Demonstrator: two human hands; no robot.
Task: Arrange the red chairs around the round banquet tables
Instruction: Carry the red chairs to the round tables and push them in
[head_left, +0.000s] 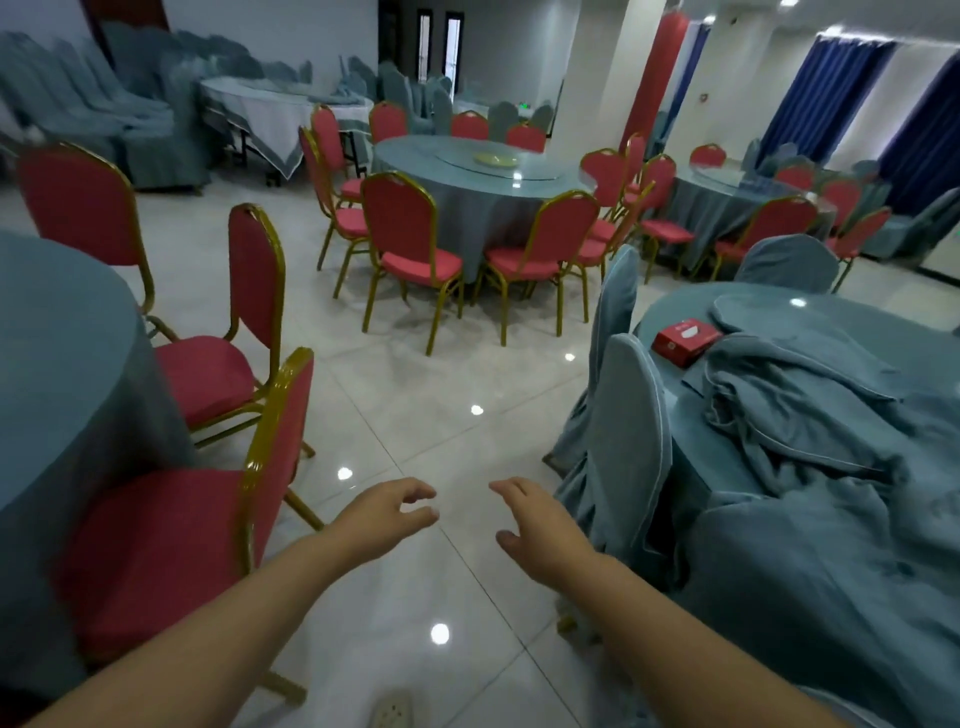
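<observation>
Both held out over the floor (415, 415), gripping nothing — left hand (384, 514) and right hand (540, 525) loosely curled. Nearest red chair (171, 540) upright at the edge of the left round table (57, 332), seat toward it, back facing the aisle.

Both hands out over tiled floor (415, 405), holding nothing: left hand (382, 512) and right hand (540, 525) with fingers loosely curled. Nearest red chair (171, 525) tucked against left round table (57, 332). Red box (684, 340) near right table's (691, 447) left edge.
</observation>
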